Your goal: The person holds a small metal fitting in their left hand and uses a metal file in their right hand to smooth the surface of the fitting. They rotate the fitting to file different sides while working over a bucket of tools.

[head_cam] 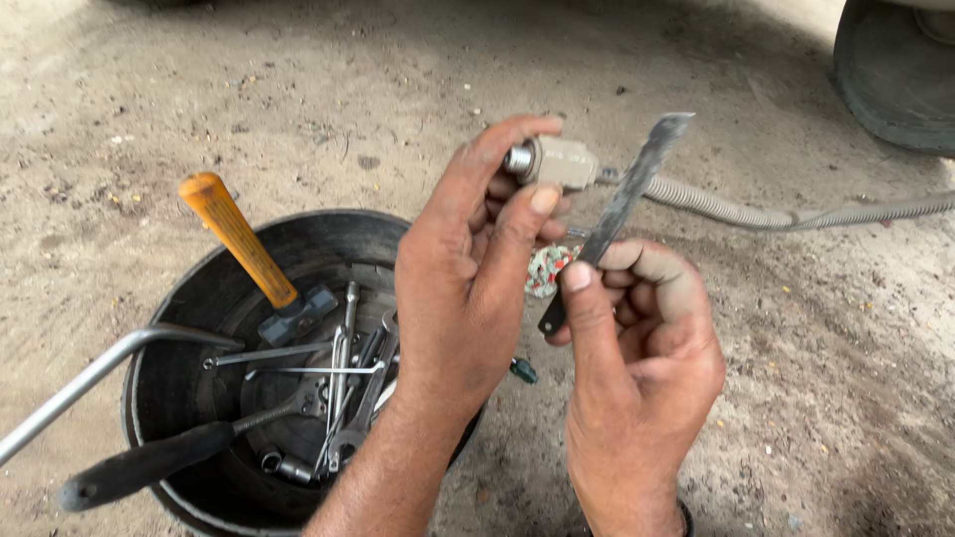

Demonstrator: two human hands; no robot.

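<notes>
Nearest, the right hand point(637, 348) pinches a worn blade point(627, 204) between thumb and fingers, tip tilted up, apparently angled toward the plug. Just beyond, the left hand point(468, 268) grips a beige plug point(559, 161) by its end, held up at eye level, probably to show its metal tip. A ribbed hose point(736, 211) trails off it across the dirt. Left, a tyre tub point(189, 298) keeps the hammer point(244, 249) and spanners point(338, 383) together. Far right, a wheel point(890, 75).

Bare sandy ground point(298, 99) in daylight, a tyre point(895, 70) beyond.
</notes>
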